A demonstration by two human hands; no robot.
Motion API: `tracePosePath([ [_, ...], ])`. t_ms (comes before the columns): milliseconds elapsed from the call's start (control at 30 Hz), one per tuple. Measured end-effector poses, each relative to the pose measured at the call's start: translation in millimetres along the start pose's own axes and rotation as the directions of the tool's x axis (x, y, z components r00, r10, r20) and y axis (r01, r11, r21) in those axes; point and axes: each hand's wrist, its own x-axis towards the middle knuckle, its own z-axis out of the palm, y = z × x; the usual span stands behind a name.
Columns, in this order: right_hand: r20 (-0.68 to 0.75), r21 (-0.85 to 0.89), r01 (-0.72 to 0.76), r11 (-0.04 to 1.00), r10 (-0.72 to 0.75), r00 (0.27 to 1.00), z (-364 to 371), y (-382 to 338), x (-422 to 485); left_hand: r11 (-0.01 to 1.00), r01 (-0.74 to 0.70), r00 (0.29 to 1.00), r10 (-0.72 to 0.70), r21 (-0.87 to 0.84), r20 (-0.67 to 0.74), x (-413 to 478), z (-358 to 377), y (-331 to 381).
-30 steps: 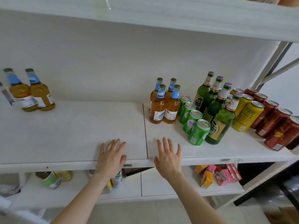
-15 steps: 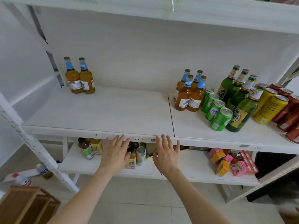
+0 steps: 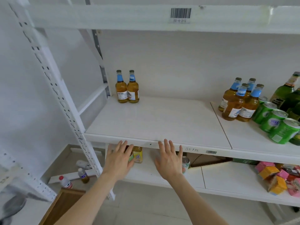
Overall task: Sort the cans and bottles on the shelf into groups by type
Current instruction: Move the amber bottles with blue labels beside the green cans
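Both bare hands are held out flat, fingers straight and slightly fanned, holding nothing. The left grip [image 3: 119,159] and right grip [image 3: 169,161] sit side by side with a gap between them, fingertips at the front lip of the shelf [image 3: 154,120]; whether they touch it cannot be told.

The shelf is a smooth, matt white board in two panels with a thin seam running back to the right of the right grip. Beyond the left grip, at the back wall, stands a pair of amber bottles [image 3: 127,89]. They are upright and touching, of clear glass with blue neck labels and metal caps. Far right of the right grip a cluster of four matching amber bottles [image 3: 240,103] stands just past the seam. Beside them is a row of glossy green cans [image 3: 274,120], and dark green glass bottles [image 3: 285,93] stand behind those at the frame edge.

Under the grips lies a lower shelf [image 3: 227,177]. A yellow-labelled bottle [image 3: 138,154] shows just right of the left grip, and a pale can [image 3: 185,162] sits partly hidden behind the right grip. Flattened brown cardboard [image 3: 209,160] and a heap of pink and orange cartons [image 3: 276,177] lie further right.

Left of the left grip rises a white perforated metal post [image 3: 53,88]. Past it, two small plastic bottles [image 3: 65,181] lie on the floor near a wooden crate [image 3: 65,207]. A barcode sticker [image 3: 180,13] is on the beam above.
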Motion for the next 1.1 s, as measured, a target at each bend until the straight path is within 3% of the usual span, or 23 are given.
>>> tracePosePath([
  [333,-0.006,-0.018,-0.006,1.0,0.006,1.0,10.8,-71.2,71.4,0.999,0.026,1.0,-0.026,-0.029,0.01,41.2,9.9,-93.7],
  [800,-0.101,-0.053,-0.048,0.997,0.042,0.994,-7.4,-65.0,234.2,0.999,0.049,0.997,-0.05,-0.014,-0.062,204.9,6.7,-149.4],
  [1100,-0.181,0.015,-0.099,0.995,0.1,0.978,1.5,-72.7,351.8,0.995,0.048,0.979,-0.065,-0.088,-0.194,320.9,16.6,-200.6],
])
